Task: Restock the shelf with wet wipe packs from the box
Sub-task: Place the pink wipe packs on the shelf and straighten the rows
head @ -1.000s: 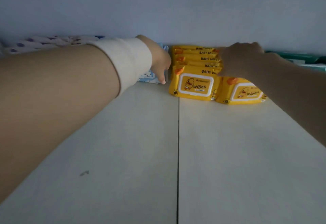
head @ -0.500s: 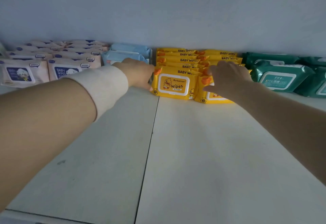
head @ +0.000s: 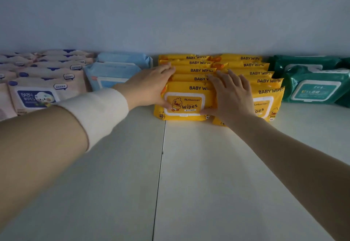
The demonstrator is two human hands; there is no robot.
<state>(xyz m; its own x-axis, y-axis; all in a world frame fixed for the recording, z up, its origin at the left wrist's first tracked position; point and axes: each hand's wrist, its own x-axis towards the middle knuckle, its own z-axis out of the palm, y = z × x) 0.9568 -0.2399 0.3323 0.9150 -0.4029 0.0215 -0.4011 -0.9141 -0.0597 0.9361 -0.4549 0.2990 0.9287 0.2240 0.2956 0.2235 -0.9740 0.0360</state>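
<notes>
Two rows of yellow baby wipe packs stand leaning at the back of the white shelf point(head: 189, 174). The front left yellow pack point(head: 186, 104) shows a duck label. My left hand point(head: 151, 87) lies flat with straight fingers against the left side of that row, thumb at the front pack's lower left. My right hand point(head: 232, 96) rests open, fingers spread, across the gap between the left row and the right yellow row point(head: 267, 89). Neither hand holds a pack. The box is out of view.
Pink baby wipe packs point(head: 37, 89) fill the far left, light blue packs point(head: 113, 75) stand beside them, and green packs point(head: 314, 83) sit at the right. A pale wall point(head: 170, 13) closes the back. A seam point(head: 161, 165) runs down the shelf board.
The view has pulled back and dropped, revealing the pink, blue and green packs. Both hands uncurled and now lie flat on the yellow rows.
</notes>
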